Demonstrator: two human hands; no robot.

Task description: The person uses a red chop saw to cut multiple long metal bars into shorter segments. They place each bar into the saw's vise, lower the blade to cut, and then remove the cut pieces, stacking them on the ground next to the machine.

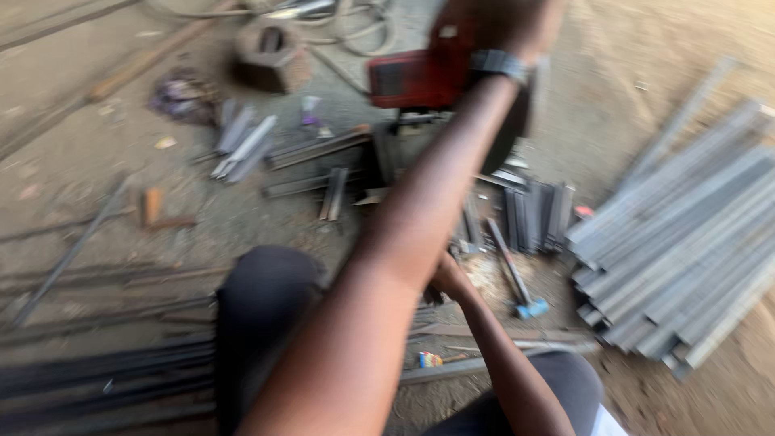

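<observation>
The view is blurred by motion. My left arm reaches up the middle of the frame with a dark watch on its wrist. My left hand (508,24) is closed on the top handle of a red cut-off saw (412,77) that stands on the dirt floor. My right hand (450,278) lies low beside the saw's base. My left forearm partly covers it, so its fingers and whatever they touch are hidden. Short cut metal pieces (533,214) stand in a row just right of the saw.
A big stack of long grey metal sections (686,234) lies at the right. A hammer with a blue head (529,307) rests near it. Loose offcuts (242,145) and a hollow block (270,52) sit at the back left. Dark bars (97,379) lie beside my knee (266,307).
</observation>
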